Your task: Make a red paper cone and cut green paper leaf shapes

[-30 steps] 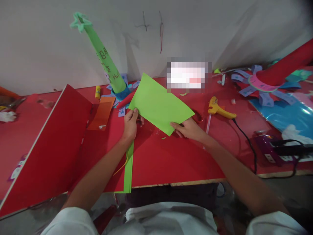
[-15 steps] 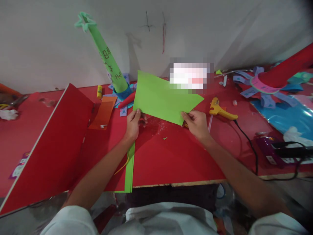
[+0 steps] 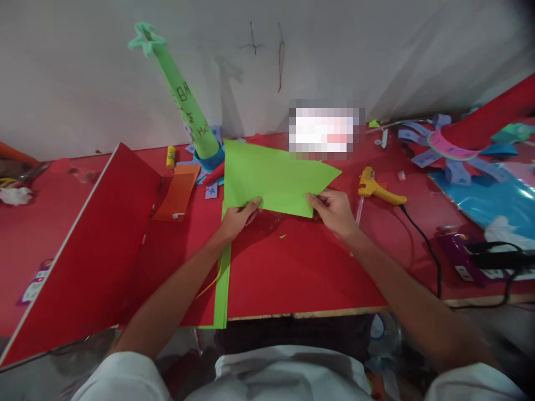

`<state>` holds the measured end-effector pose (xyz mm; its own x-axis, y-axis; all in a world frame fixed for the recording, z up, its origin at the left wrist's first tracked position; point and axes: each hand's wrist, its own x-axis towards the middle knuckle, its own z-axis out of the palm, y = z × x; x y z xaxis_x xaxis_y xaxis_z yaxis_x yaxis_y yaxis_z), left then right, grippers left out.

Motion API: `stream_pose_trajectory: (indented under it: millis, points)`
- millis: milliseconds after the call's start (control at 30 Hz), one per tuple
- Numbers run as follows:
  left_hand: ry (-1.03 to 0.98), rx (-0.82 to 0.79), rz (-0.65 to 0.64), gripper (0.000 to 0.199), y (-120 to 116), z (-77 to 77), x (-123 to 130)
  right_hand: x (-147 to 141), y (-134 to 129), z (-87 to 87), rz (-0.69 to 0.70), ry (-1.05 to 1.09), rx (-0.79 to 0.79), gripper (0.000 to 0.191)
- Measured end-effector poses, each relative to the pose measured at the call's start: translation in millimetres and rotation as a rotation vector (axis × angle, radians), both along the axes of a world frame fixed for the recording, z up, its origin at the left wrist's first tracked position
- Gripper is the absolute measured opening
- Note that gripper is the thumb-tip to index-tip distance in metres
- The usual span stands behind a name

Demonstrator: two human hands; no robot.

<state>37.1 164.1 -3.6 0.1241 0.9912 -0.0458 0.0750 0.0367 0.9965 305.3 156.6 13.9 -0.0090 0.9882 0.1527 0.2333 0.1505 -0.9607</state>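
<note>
In the head view, the green sheet (image 3: 276, 178) is held over the red tabletop (image 3: 301, 278), between the leaning green tube (image 3: 184, 100) and the yellow glue gun (image 3: 378, 189). Both hands grasp it: the left hand (image 3: 240, 219) pinches the near edge, the right hand (image 3: 334, 211) pinches by the near right corner. Compared with half a second ago, the left hand has shifted inward along that edge, and the sheet's far left corner sits lower and farther left; the right hand has barely moved.
</note>
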Motion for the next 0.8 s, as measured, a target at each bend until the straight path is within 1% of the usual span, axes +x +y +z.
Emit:
stream_pose_trajectory:
  millis: [67,167,233,300,433,500,567,633,700,800]
  points:
    - [0.044,-0.009,0.032,0.074,-2,1.7,2,-1,0,1.2,-0.009,0.108,-0.026,0.062]
    - [-0.07,-0.037,0.096,0.069,-4,7.7,8,-3,-1,1.6,0.01,0.341,-0.102,0.046]
    - [-0.147,-0.039,0.097,0.067,-6,10.4,12,-5,-3,0.7,0.065,0.408,-0.147,0.039]
    - [-0.138,-0.027,0.079,0.068,-9,9.9,16,-11,-6,-0.8,0.155,0.374,-0.18,0.037]
    - [0.067,-0.038,0.056,0.069,-21,3.1,22,-28,-18,-1.9,0.451,0.204,-0.294,0.043]
    - [0.139,-0.033,0.032,0.068,-28,1.8,26,-35,-25,-0.7,0.525,0.162,-0.315,0.046]
    - [0.163,-0.002,-0.027,0.067,-33,3.4,31,-37,-30,0.5,0.522,0.094,-0.307,0.051]
    - [0.15,0.045,-0.088,0.065,-38,7.2,36,-37,-32,0.5,0.475,0.001,-0.295,0.061]
    - [0.138,0.096,-0.124,0.062,-41,11.6,40,-35,-32,-0.7,0.385,-0.056,-0.278,0.071]
    - [0.107,0.146,-0.126,0.062,-43,16.0,44,-33,-29,-2.1,0.246,-0.035,-0.256,0.077]
